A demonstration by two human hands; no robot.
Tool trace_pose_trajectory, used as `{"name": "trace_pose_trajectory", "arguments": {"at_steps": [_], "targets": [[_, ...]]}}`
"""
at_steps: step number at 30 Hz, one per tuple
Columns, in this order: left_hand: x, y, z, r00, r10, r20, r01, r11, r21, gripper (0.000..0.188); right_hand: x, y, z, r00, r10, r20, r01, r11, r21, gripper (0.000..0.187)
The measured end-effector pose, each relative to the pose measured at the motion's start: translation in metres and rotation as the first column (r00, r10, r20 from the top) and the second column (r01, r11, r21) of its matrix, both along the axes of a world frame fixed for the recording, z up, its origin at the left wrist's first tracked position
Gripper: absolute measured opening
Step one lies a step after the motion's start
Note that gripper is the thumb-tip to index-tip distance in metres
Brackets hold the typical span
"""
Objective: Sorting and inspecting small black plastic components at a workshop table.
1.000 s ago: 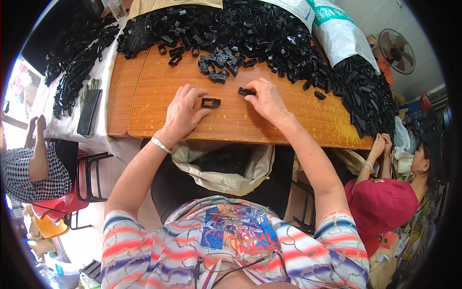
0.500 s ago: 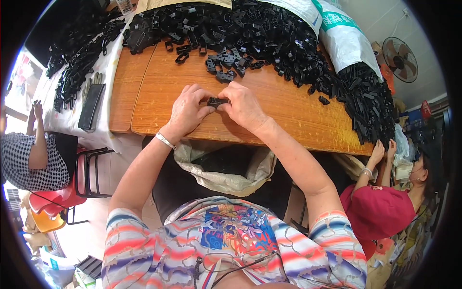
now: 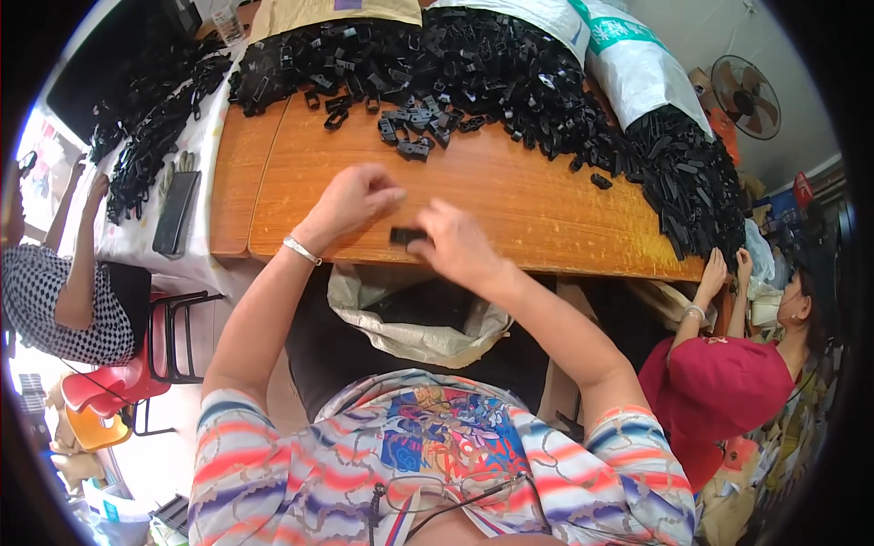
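Note:
Over the near edge of the wooden table, my right hand (image 3: 458,244) pinches a small black plastic part (image 3: 403,236) at its fingertips, blurred by motion. The part is just above the open mouth of a woven sack (image 3: 401,346) at my lap. My left hand (image 3: 353,202) is raised a little farther in over the tabletop, thumb apart from its bent fingers, and nothing shows in it. Beyond both hands lies a small cluster of black plastic parts (image 3: 414,127), in front of a large heap of similar pieces (image 3: 492,73).
Bulging sacks (image 3: 646,77) spill black parts along the table's far side. A long dark case (image 3: 177,211) lies on the white-covered table at left. One co-worker in red (image 3: 719,382) handles parts at right; another in checks (image 3: 64,296) sits at left. A fan (image 3: 746,97) stands far right.
My hands have parted. The right one has brought the black part nearer to me, toward the table edge and sack; the left has let go of it. The left co-worker's arms have moved toward the parts.

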State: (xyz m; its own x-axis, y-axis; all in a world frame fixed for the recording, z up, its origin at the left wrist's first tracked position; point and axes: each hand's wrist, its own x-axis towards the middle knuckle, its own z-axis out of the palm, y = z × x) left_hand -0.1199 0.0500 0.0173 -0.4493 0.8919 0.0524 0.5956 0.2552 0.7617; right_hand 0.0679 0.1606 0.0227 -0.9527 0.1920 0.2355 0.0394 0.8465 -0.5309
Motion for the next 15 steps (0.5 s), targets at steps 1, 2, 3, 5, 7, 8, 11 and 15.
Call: {"name": "trace_pose_trajectory", "arguments": {"at_steps": [1,2,3,5,7,8,11,15], "targets": [[0.006,0.001,0.005,0.999,0.052,-0.001,-0.051,0.991,0.124,0.025,0.016,-0.011,-0.001,0.996,0.055,-0.067,-0.057,0.998,-0.031,0.025],[0.012,0.009,0.015,0.988,0.094,-0.124,-0.074,0.985,0.154,0.025,0.032,-0.019,-0.002,0.996,0.065,-0.054,-0.065,0.998,-0.007,0.026],[0.018,0.017,0.015,0.989,0.091,-0.118,-0.072,0.985,0.158,0.025,0.046,-0.026,-0.003,0.996,0.075,-0.040,-0.075,0.997,0.017,0.027],[0.023,0.035,0.016,0.930,0.150,-0.335,-0.078,0.973,0.218,0.032,0.062,-0.030,-0.015,0.992,0.122,0.011,-0.123,0.991,0.049,0.027],[0.026,0.047,0.011,0.914,0.142,-0.379,-0.071,0.978,0.197,0.033,0.067,-0.030,-0.018,0.989,0.144,0.038,-0.145,0.989,0.040,0.025],[0.027,0.052,0.009,0.903,0.166,-0.397,-0.106,0.980,0.171,0.033,0.066,-0.026,-0.016,0.990,0.136,0.038,-0.137,0.990,0.044,0.025],[0.029,0.058,0.005,0.878,0.215,-0.427,-0.166,0.975,0.150,0.030,0.052,-0.003,0.001,0.990,0.108,-0.092,-0.113,0.993,-0.041,0.017],[0.031,0.059,0.005,0.838,0.298,-0.457,-0.248,0.954,0.168,0.027,0.010,0.059,0.014,0.961,-0.112,-0.255,0.140,0.986,0.093,0.012]]}}
